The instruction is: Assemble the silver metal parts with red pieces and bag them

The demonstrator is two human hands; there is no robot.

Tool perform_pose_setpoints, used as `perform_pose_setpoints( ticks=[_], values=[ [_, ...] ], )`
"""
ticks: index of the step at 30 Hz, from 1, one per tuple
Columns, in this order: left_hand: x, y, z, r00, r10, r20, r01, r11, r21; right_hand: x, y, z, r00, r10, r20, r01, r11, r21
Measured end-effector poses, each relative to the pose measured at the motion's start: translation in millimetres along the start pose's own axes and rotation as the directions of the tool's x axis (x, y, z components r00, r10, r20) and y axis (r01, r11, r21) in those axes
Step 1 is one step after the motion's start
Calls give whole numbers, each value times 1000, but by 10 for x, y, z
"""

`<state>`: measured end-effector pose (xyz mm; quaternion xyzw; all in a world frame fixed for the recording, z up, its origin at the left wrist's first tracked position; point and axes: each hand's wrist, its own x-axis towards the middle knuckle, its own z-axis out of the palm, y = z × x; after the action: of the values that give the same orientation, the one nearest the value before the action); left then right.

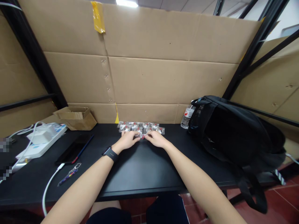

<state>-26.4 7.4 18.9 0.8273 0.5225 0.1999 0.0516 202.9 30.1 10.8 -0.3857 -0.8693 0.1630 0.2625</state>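
Note:
At the back middle of the black table (144,168), several small clear plastic packets (137,129) with red marks lie in rows by the cardboard wall. One more clear packet (143,136) with a red piece inside is between my two hands, at the front of the rows. My left hand (127,140), with a dark watch on its wrist, has thumb and fingers closed on the packet's left side. My right hand (157,139) grips the right side of the same packet. Fingers partly hide it, and what the packets contain is too small to name.
On the left are an open cardboard box (78,119), a white power strip (42,144), a phone (74,149) with a white cable, and a keychain (70,174). A water bottle (186,118) and a large black backpack (235,133) occupy the right.

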Motion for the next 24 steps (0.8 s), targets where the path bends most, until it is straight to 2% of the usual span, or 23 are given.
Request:
perform_pose_setpoints(
  ticks=[2, 5, 9, 13, 20, 24],
  values=[
    [-2, -162, -133, 998, -41, 38, 40, 999, 23, -8, 16, -1, 999, 33, 2, -33, 998, 52],
    [-29, -480, -303, 985, -163, 57, 157, 983, 99, -23, 66, -16, 997, 70, 26, -72, 994, 80],
    [-48, -780, -332, 966, -253, 54, 248, 964, 96, -38, 97, -41, 994, 83, 74, -86, 996, 34],
    [-12, -764, -234, 965, -261, 21, 257, 959, 116, -42, 55, -45, 992, 79, 102, -77, 997, -32],
    [-46, -580, -190, 940, -335, -58, 337, 899, 280, -66, -3, -44, 991, 89, 105, -73, 987, -144],
    [-84, -608, -171, 921, -378, -92, 389, 880, 273, -97, -2, -42, 992, 78, 99, -59, 982, -178]
  ],
)
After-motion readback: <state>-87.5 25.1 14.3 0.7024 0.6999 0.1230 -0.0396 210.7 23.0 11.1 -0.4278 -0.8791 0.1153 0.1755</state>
